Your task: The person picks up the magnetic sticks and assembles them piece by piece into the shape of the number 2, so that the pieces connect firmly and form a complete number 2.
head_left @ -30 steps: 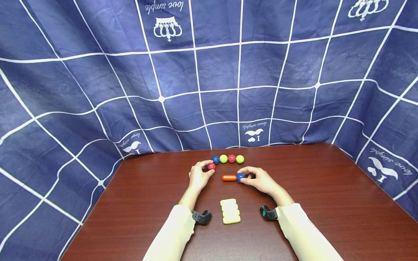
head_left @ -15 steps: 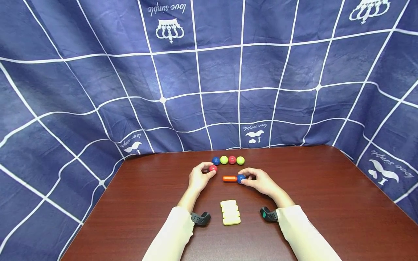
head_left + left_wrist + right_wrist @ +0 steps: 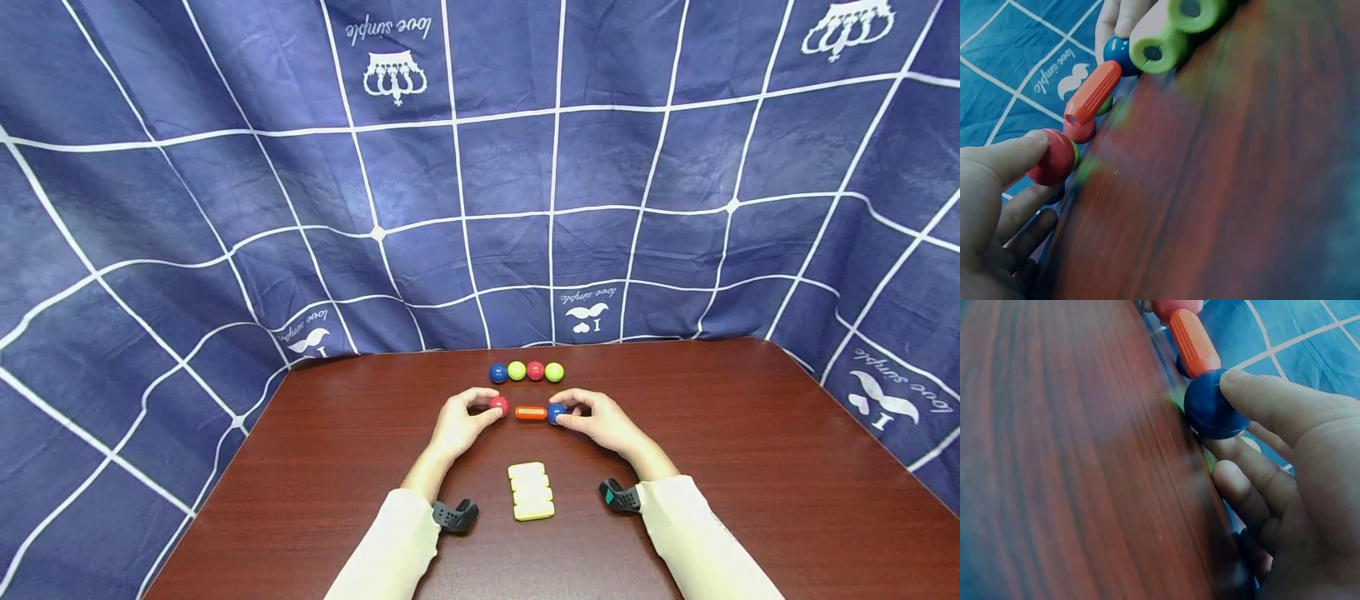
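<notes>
My left hand (image 3: 459,425) pinches a red ball (image 3: 499,406) between thumb and fingers. Facing it, my right hand (image 3: 602,419) holds a blue ball (image 3: 556,413) the same way. A short orange ridged rod (image 3: 531,412) joins onto the blue ball and points left. Its free end, with a small dark round tip, stands a small gap from the red ball in the head view. In the right wrist view the thumb presses on the blue ball (image 3: 1213,406), and the orange rod (image 3: 1194,342) reaches away from it.
Behind the hands a row holds a blue ball (image 3: 498,373), a red ball (image 3: 535,371) and two yellow-green balls (image 3: 517,370). Several yellow-green rods (image 3: 531,492) lie side by side nearer the front of the brown table (image 3: 345,500). A blue curtain (image 3: 420,175) hangs behind.
My left hand has brought the red ball away from the back row, toward me and right, close to the orange rod's free end. The right hand has stayed almost still.
</notes>
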Available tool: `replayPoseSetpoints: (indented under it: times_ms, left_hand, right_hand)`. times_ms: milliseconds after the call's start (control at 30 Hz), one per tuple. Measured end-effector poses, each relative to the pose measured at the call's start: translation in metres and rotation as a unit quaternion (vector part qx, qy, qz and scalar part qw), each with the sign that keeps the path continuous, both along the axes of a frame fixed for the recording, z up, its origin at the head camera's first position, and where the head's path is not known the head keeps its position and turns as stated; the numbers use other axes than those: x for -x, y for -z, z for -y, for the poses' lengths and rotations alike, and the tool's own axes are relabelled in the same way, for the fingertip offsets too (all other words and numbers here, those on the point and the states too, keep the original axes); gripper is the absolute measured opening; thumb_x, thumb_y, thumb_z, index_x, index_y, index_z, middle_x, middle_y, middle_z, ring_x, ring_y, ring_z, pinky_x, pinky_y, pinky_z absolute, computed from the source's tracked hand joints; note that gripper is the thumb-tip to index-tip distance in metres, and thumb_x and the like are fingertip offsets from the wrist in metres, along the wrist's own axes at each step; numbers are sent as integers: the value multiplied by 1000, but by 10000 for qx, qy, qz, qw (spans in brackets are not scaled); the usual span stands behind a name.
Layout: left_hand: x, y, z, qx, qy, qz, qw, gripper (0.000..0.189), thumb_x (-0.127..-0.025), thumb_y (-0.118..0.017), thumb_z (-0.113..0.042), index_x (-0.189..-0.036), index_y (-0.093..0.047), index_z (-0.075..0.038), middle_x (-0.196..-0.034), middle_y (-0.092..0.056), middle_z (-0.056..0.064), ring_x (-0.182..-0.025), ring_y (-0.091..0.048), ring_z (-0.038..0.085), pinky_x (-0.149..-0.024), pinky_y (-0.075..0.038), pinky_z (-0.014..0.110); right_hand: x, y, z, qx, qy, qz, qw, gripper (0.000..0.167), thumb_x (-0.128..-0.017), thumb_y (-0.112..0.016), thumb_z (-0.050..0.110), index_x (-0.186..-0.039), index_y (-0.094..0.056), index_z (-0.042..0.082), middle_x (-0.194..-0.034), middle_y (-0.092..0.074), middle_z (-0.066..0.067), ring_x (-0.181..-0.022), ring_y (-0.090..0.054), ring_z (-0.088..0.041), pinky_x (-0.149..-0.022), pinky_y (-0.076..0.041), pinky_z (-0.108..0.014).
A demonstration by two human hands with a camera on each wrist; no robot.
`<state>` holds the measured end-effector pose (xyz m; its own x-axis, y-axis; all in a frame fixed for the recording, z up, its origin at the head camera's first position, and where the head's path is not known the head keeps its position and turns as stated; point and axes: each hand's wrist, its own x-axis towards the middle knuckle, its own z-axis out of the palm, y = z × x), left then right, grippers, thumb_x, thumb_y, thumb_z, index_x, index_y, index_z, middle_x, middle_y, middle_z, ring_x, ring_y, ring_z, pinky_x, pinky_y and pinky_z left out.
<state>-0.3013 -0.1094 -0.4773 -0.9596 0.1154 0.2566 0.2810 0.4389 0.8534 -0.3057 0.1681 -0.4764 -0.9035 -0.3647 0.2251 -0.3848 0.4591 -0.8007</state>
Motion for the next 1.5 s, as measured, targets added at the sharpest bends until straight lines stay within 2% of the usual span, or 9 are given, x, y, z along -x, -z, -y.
replayPoseSetpoints:
  times_ms: [167,467,800,1033,1167,1300,1400,1500]
  left_hand:
    - [-5,-1,0,377,85,-92,9992,29,-83,-81,-23,-111,-74,-19,-100,-77,-2,-100,-69,17,-90,-49,32]
    - [-6,0,-2,794,33,-349,9962,29,-81,-83,-27,-109,-75,-23,-100,-78,-8,-103,-69,14,-95,-50,35]
    - [-6,2,-1,892,54,-460,9949,30,-81,-83,-26,-109,-75,-25,-101,-77,-9,-104,-69,12,-98,-47,38]
    - [-4,2,-2,917,61,-423,9949,30,-81,-83,-25,-110,-75,-25,-103,-77,-9,-106,-69,13,-98,-47,38]
    - [-4,2,-2,866,24,-410,9954,31,-81,-83,-23,-111,-75,-23,-103,-77,-7,-106,-69,14,-97,-49,38]
    - [-5,2,-1,811,-22,-351,9961,30,-81,-82,-23,-111,-75,-23,-104,-77,-6,-107,-69,15,-97,-48,40]
    - [-5,1,-1,793,-57,-293,9964,29,-82,-82,-23,-110,-75,-24,-104,-77,-6,-107,-69,15,-97,-48,39]
    - [-4,0,-1,756,-67,-282,9967,29,-82,-82,-21,-110,-74,-23,-103,-77,-5,-105,-69,15,-96,-49,39]
  right_hand:
    - [-1,0,0,65,21,77,9999,29,-88,-76,19,-116,-71,11,-97,-69,-6,-75,-56,-9,-69,-44,-21]
    - [-1,0,1,66,98,101,9999,29,-88,-76,20,-116,-71,13,-99,-69,-6,-74,-56,-8,-68,-44,-21]
    - [-2,-1,3,34,193,39,9998,30,-88,-75,18,-117,-71,13,-103,-71,-7,-74,-57,-7,-68,-45,-21]
    - [-2,-2,4,195,338,-64,9992,30,-87,-75,14,-116,-71,9,-102,-72,-10,-74,-56,-7,-67,-45,-21]
    - [-3,-3,4,340,390,-30,9987,30,-89,-73,11,-118,-69,5,-107,-73,-14,-78,-58,-9,-69,-46,-21]
    - [-4,-11,5,634,483,93,9968,30,-90,-71,7,-119,-67,0,-112,-72,-20,-89,-64,-14,-75,-48,-19]
    - [-7,-24,4,861,436,196,9951,30,-91,-69,6,-119,-65,-4,-113,-70,-26,-93,-67,-15,-77,-50,-17]
    - [-12,-40,4,916,216,189,9954,31,-92,-69,8,-119,-65,-6,-111,-69,-28,-92,-67,-14,-78,-51,-17]
